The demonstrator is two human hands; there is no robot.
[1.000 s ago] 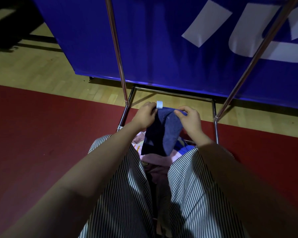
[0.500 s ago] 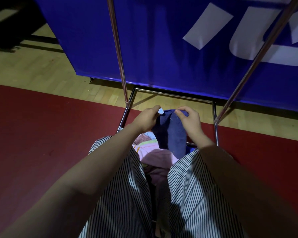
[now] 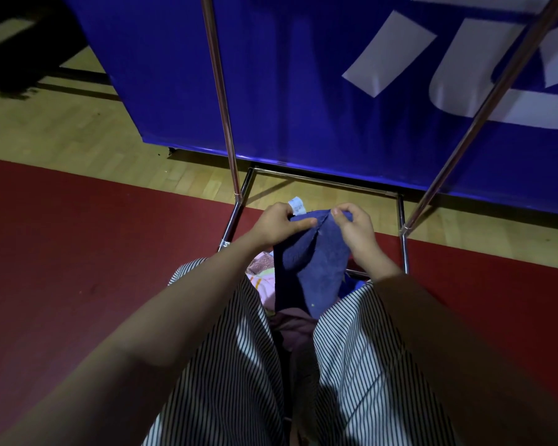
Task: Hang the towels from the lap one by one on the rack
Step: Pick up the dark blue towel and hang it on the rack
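A dark blue towel [image 3: 310,265] with a small white label at its top edge hangs down over my lap. My left hand [image 3: 279,225] pinches its upper left corner by the label, and my right hand [image 3: 355,228] pinches the top edge close beside it. Under it, between my striped trouser legs, lie more towels [image 3: 264,278], pink and pale striped ones. The metal rack [image 3: 226,123] stands just ahead of my knees, two slanted chrome poles rising from a rectangular floor frame. Its top bar is out of view.
A large blue banner [image 3: 303,91] with white lettering stands behind the rack. The floor is red mat [image 3: 78,252] near me and light wood [image 3: 78,133] beyond. My striped trousers [image 3: 226,365] fill the lower middle.
Both hands keep their hold on the blue towel's top edge. The towel has shifted slightly, and the white label has turned up beside my left thumb.
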